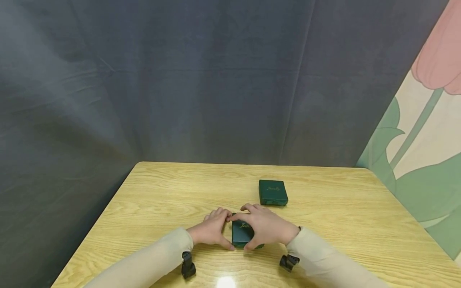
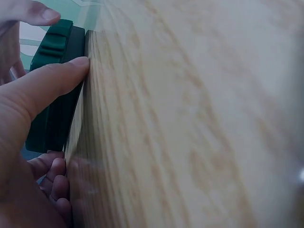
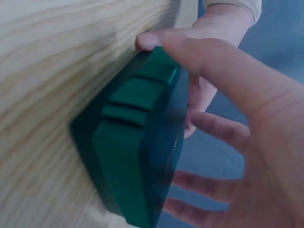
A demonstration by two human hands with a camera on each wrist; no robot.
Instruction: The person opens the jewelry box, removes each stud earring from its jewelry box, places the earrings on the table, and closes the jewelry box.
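A dark green jewelry box (image 1: 240, 231) with gold lettering lies on the table between the hands. My left hand (image 1: 213, 229) holds its left side, with the thumb at the front corner and the fingers curled at the back. That thumb (image 2: 59, 80) lies along the box's lower edge in the left wrist view. Arched over the box's right part is my right hand (image 1: 268, 225), its thumb at the front edge and its spread fingers toward the back. In the right wrist view, the box's front (image 3: 137, 95) shows a ridged catch, and the right thumb (image 3: 209, 52) overlaps the top corner.
A second dark green jewelry box (image 1: 273, 191) sits farther back, slightly right. The pale wooden table (image 1: 173, 192) ends at a dark grey curtain (image 1: 216, 88). A floral panel (image 1: 425, 160) stands at the right.
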